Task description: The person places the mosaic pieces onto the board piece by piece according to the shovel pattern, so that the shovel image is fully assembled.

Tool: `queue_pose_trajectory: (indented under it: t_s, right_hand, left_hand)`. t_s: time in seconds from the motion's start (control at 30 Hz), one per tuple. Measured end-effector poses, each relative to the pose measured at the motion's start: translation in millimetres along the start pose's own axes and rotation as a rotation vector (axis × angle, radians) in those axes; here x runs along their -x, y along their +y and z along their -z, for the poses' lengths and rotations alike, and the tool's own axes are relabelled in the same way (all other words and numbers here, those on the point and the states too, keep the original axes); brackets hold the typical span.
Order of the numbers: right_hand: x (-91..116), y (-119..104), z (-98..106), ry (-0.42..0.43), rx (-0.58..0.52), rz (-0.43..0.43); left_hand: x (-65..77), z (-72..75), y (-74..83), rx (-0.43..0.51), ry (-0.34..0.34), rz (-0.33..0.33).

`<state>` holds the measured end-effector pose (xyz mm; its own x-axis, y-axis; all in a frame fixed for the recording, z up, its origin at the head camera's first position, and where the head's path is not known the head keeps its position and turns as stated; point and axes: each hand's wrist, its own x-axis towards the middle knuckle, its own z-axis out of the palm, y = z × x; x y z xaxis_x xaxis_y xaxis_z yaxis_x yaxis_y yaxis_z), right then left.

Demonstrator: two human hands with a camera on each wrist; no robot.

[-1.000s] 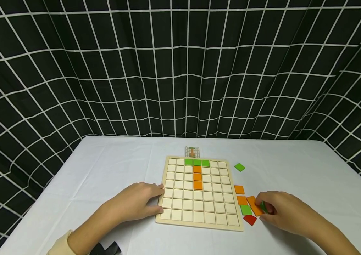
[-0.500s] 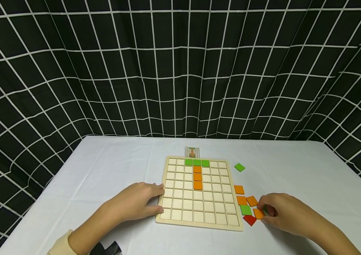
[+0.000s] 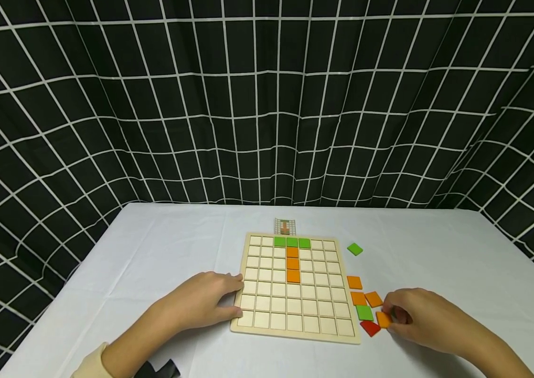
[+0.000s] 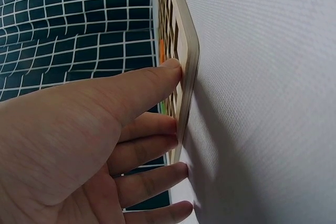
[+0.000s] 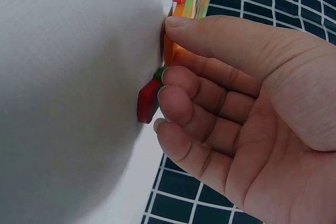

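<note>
Curled right fingers [image 5: 181, 103] pinch an orange tile [image 3: 382, 319].

In the head view, the light is soft and even, and the white tablecloth [image 3: 168, 244] around the wooden board [image 3: 322, 308] looks bright. Behind the board, a little card [image 3: 285, 227] is too small for reading clearly. To the right of the board, a soft shadow lies under the right hand [image 3: 425, 319]. The wrist views are dimmer; in the left one, a grey shadow spreads on the tablecloth beside the board.
</note>
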<state>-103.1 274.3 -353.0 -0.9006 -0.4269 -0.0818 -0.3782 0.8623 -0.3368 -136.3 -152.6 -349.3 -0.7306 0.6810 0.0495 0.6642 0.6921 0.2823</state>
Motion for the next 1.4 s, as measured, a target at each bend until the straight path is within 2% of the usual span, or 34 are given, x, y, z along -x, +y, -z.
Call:
queue_pose_trajectory:
  t_s: [0.23, 0.8, 1.17, 1.4]
  right_hand:
    - [-0.3, -2.7, 3.3, 0.05, 0.02, 0.045]
    - [-15.0, -15.3, 7.4, 0.086, 0.02, 0.122]
    - [-22.9, -22.6, 8.9, 0.061, 0.016, 0.131]
    - [-29.1, -27.9, 9.4, 0.085, 0.02, 0.165]
  left_hand:
    - [0.2, -0.4, -0.4, 0.005, 0.002, 0.001]
    - [0.7, 0.0, -0.4, 0.007, 0.007, 0.002]
    - [0.1, -0.7, 0.1, 0.009, 0.007, -0.005]
    - [0.6, -1.0, -0.5, 0.011, 0.007, 0.002]
